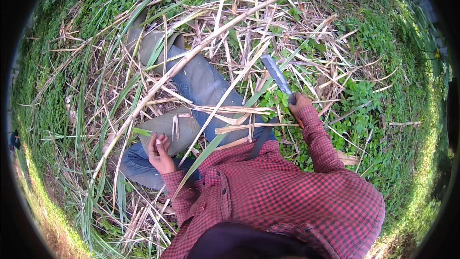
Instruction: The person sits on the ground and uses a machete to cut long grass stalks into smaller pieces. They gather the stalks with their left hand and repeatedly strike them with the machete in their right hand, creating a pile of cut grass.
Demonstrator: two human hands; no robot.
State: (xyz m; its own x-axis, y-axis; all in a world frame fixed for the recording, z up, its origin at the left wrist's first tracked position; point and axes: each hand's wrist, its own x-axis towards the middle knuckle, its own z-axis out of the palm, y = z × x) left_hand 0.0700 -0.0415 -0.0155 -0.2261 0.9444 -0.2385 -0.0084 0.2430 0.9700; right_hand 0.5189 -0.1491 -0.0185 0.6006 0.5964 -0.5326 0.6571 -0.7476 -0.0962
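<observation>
My right hand (298,104) grips the handle of a long dark blade (277,76) that points up and to the left over the dry leaves. My left hand (159,154) is closed on a long pale cane stalk (201,45), which runs from my hand diagonally up to the top right. Long green leaves (143,62) hang along the stalk's lower part. My sleeves are red and black check.
My legs in blue-grey trousers (203,84) and olive rubber boots (167,127) lie stretched out under the stalk. Dry straw-coloured leaves (268,24) cover the ground ahead. Low green plants (383,91) spread on the right.
</observation>
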